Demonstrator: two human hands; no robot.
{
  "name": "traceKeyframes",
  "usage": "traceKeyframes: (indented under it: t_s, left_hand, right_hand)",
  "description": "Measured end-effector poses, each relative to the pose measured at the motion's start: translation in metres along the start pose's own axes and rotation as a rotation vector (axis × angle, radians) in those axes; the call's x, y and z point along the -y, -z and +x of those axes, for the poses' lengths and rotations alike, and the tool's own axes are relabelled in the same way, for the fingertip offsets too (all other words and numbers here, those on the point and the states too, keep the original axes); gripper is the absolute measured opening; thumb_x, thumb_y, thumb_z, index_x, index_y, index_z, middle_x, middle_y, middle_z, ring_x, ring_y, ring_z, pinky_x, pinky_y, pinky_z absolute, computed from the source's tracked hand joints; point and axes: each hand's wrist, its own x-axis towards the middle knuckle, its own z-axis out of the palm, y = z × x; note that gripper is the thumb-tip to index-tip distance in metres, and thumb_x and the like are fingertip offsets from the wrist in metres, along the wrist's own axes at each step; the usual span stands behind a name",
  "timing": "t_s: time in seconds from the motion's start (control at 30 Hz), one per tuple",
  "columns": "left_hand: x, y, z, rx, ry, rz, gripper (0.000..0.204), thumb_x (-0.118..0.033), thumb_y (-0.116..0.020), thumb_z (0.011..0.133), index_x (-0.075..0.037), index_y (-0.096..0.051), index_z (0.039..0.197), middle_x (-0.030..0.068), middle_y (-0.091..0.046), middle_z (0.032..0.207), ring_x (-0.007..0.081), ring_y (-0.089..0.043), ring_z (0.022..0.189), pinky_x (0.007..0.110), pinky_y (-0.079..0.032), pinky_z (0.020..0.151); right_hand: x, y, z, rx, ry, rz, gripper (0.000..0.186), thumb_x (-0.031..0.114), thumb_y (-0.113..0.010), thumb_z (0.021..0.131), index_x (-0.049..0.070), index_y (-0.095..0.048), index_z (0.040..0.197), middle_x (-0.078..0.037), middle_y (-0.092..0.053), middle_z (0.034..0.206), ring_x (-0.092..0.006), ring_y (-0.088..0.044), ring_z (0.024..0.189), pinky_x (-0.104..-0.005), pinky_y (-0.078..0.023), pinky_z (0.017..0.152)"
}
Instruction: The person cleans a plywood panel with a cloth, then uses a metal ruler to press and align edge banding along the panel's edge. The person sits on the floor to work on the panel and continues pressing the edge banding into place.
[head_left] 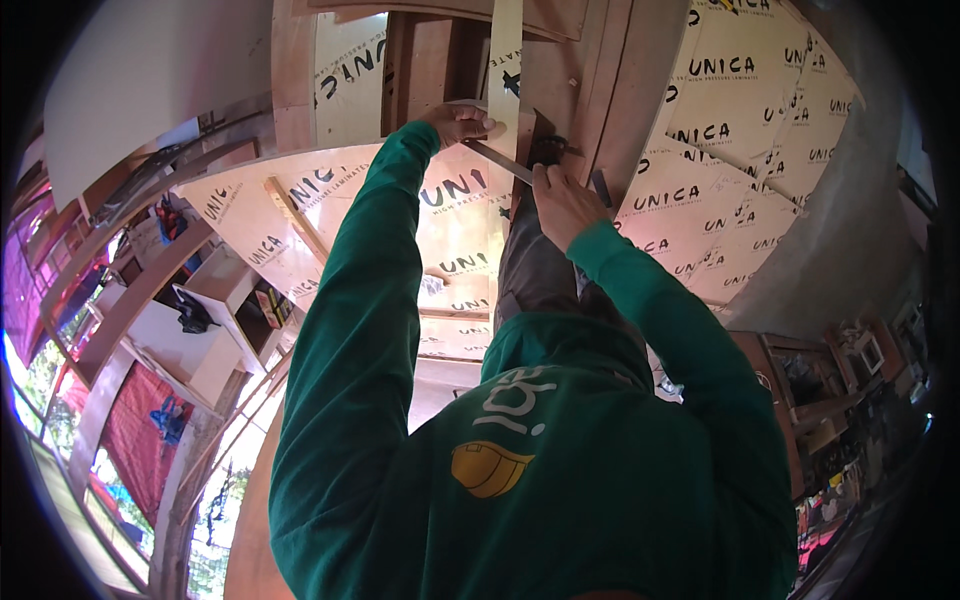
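Note:
Both my arms, in green sleeves, reach out to a wooden frame (pixel 560 70). My left hand (pixel 455 122) is closed on the far end of a flat metal ruler (pixel 500 162) and rests against a pale narrow strip (pixel 505 60). The ruler slants down to the right toward my right hand (pixel 562 203). That hand is closed, with its fingers up against a small black fitting (pixel 548 150) on the wood. A short dark tool (pixel 600 187) sticks out beside it. What the fingers grip is partly hidden.
Pale laminate sheets with printed film (pixel 740 130) cover the surfaces around the frame. A white open cabinet box (pixel 220 300) and a red cloth (pixel 140 430) lie at the left. Cluttered wooden shelves (pixel 800 380) stand at the right. A loose wooden batten (pixel 295 215) lies on the sheets.

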Motion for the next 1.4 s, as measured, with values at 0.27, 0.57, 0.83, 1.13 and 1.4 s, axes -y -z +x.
traceKeyframes:
  t_s: [0.27, 0.57, 0.83, 1.13, 1.4]
  left_hand:
    - [-0.004, -0.004, 0.004, 0.004, -0.029, 0.282, 0.048, -0.053, -0.091, 0.09, -0.011, -0.084, 0.113, 0.0074, -0.083, 0.113, 0.0217, -0.071, 0.11, 0.044, -0.052, 0.106]
    - [-0.012, -0.012, -0.001, -0.012, 0.041, 0.367, 0.051, -0.054, -0.084, 0.096, -0.01, -0.085, 0.122, 0.0153, -0.083, 0.12, 0.0261, -0.073, 0.113, 0.046, -0.052, 0.107]
    - [-0.002, -0.02, 0.002, -0.1, -0.012, 0.355, 0.043, -0.04, -0.085, 0.098, -0.005, -0.084, 0.122, 0.0165, -0.083, 0.113, 0.0251, -0.075, 0.101, 0.041, -0.057, 0.096]
    - [-0.013, -0.02, -0.012, -0.151, -0.077, 0.319, 0.039, -0.039, -0.09, 0.093, -0.008, -0.087, 0.116, 0.016, -0.085, 0.107, 0.0236, -0.077, 0.097, 0.04, -0.058, 0.094]
    - [0.007, -0.027, -0.004, -0.259, -0.071, 0.351, 0.043, -0.049, -0.087, 0.091, -0.017, -0.087, 0.12, 0.0181, -0.084, 0.111, 0.0308, -0.08, 0.101, 0.041, -0.059, 0.098]
  right_hand:
    - [-0.007, -0.017, 0.037, 0.059, 0.039, -0.125, 0.026, 0.015, -0.057, 0.102, 0.002, -0.067, 0.122, -0.015, -0.069, 0.119, -0.0319, -0.077, 0.107, -0.0482, -0.066, 0.085]
    - [-0.017, -0.013, 0.052, 0.155, 0.026, -0.149, 0.027, 0.017, -0.053, 0.106, 0.005, -0.068, 0.125, -0.015, -0.069, 0.122, -0.0343, -0.076, 0.113, -0.0503, -0.064, 0.092]
    - [-0.022, -0.016, 0.058, 0.188, 0.035, -0.084, 0.029, 0.015, -0.051, 0.106, 0.004, -0.067, 0.127, -0.016, -0.07, 0.128, -0.037, -0.075, 0.114, -0.0529, -0.063, 0.095]
    - [-0.009, -0.005, 0.068, 0.292, 0.011, -0.159, 0.028, 0.016, -0.048, 0.107, 0.001, -0.064, 0.125, -0.02, -0.068, 0.129, -0.0388, -0.074, 0.116, -0.0498, -0.063, 0.096]
    - [0.003, -0.005, 0.082, 0.286, 0.035, -0.156, 0.029, 0.012, -0.055, 0.104, -0.003, -0.069, 0.125, -0.026, -0.074, 0.128, -0.0417, -0.078, 0.113, -0.0509, -0.065, 0.093]
